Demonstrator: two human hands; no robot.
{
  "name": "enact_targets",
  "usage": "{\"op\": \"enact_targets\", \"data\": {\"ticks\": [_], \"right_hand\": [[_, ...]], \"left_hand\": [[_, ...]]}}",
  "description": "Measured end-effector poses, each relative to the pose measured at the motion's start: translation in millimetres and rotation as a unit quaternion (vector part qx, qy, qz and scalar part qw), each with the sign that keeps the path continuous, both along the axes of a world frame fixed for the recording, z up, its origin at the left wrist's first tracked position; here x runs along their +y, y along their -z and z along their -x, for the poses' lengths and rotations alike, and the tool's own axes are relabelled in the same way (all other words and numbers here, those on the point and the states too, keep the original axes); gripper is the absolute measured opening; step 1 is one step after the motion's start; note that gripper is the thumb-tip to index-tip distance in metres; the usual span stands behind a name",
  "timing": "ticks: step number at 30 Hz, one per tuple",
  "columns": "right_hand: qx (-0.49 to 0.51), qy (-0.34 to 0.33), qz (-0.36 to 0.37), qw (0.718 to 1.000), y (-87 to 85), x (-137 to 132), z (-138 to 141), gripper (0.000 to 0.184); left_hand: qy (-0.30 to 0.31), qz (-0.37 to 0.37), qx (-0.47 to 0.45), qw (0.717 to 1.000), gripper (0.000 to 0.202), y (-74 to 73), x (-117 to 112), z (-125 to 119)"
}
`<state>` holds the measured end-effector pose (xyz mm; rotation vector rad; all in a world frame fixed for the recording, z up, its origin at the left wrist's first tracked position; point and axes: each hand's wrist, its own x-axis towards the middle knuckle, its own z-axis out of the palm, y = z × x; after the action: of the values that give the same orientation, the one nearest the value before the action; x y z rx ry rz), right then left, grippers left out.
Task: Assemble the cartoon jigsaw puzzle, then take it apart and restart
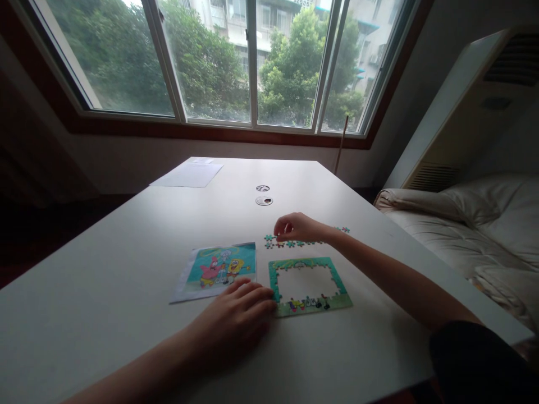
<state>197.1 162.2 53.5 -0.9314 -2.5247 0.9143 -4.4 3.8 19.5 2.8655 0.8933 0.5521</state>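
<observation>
My left hand (248, 306) lies palm down with its fingers stretched out, their tips at the lower left edge of the puzzle frame (311, 308). This green, cartoon-printed border surrounds a bare white middle with a notched inner edge. Beyond it, loose jigsaw pieces (290, 244) lie in rows. My right hand (301, 227) reaches over them, thumb and finger pinched on a puzzle piece (278, 238) at the left end; the fingertips mostly hide it. To the left of the frame lies a picture sheet (221, 266) with cartoon figures, partly covered by my left hand.
The white table (105, 269) stretches toward a wide window (252, 62). White papers (189, 174) lie at its far left corner. Two round inserts (264, 201) sit in the tabletop. A bed (455, 224) and a tall white appliance (467, 101) stand on the right.
</observation>
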Motion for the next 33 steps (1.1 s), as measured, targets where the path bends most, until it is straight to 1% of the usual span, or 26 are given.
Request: {"op": "enact_targets", "data": {"ticks": [2, 4, 6, 8, 12, 16, 19, 26, 29, 33], "right_hand": [[0.020, 0.006, 0.024, 0.999, 0.9, -29, -16, 0.016], [0.047, 0.010, 0.066, 0.997, 4.1, -54, -30, 0.016], [0.062, 0.018, 0.095, 0.993, 8.9, -73, -41, 0.017], [0.069, 0.036, 0.094, 0.993, 13.8, -84, -47, 0.017], [0.061, 0.061, 0.095, 0.992, 20.8, -90, -49, 0.019], [0.045, 0.042, 0.114, 0.992, 22.2, -93, -44, 0.020], [0.044, 0.033, 0.115, 0.992, 22.0, -95, -42, 0.021], [0.037, 0.046, 0.106, 0.993, 22.5, -96, -42, 0.020], [0.020, 0.063, 0.075, 0.995, 23.4, -98, -40, 0.017], [0.001, 0.067, 0.006, 0.998, 26.1, -101, -39, 0.012]], "left_hand": [[0.001, -0.002, 0.004, 1.000, 0.025, 0.6, 0, 0], [0.003, -0.006, 0.007, 1.000, 0.025, 1.3, 0, 0], [0.006, -0.010, 0.009, 1.000, 0.025, 1.7, 0, 0], [0.006, -0.011, 0.012, 1.000, 0.025, 1.7, 0, 0], [0.006, -0.014, 0.011, 1.000, 0.026, 1.0, 1, -1], [0.007, -0.010, 0.014, 1.000, 0.025, 1.1, 1, -1], [0.006, -0.003, 0.011, 1.000, 0.024, 1.3, 1, -1], [0.008, -0.010, 0.009, 1.000, 0.024, 0.4, 1, -1], [0.006, -0.009, 0.012, 1.000, 0.024, -0.4, 1, -1], [0.001, -0.011, 0.013, 1.000, 0.023, -0.3, 0, -2]]}}
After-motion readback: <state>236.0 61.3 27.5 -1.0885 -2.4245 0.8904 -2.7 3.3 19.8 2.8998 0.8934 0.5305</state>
